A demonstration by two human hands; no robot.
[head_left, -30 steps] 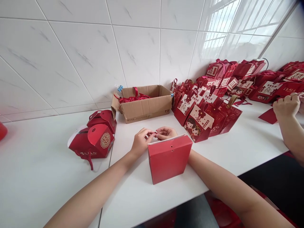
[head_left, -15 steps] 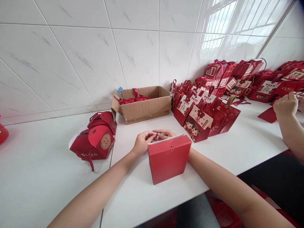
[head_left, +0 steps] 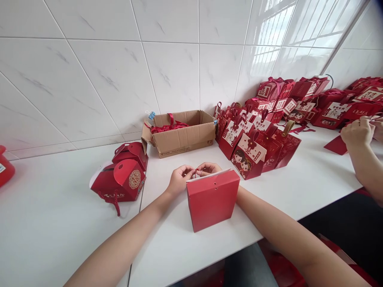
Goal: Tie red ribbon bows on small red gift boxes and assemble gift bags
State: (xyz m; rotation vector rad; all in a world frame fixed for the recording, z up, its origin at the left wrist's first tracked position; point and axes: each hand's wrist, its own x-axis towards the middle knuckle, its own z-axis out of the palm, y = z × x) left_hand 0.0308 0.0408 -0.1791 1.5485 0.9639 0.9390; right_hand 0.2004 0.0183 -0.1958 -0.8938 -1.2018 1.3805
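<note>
A plain red box [head_left: 213,205] stands upright on the white table, two small holes near its top. Behind its upper left edge, my left hand [head_left: 181,178] pinches a thin red cord [head_left: 196,172]. Close beside it, fingertips nearly touching, my right hand [head_left: 208,169] is closed on the same cord; the box covers its lower part. Both wrists rest around the box, one on each side. The far face of the box is hidden.
An open cardboard box [head_left: 185,139] with red ribbons stands against the tiled wall. Two red boxes [head_left: 119,181] sit left. Several decorated gift boxes [head_left: 249,155] are grouped right, with stacks behind. Another person's hands [head_left: 359,131] work at the far right.
My right hand's fingers have curled in more around the cord, which shows more clearly between the hands. The view has shifted slightly.
</note>
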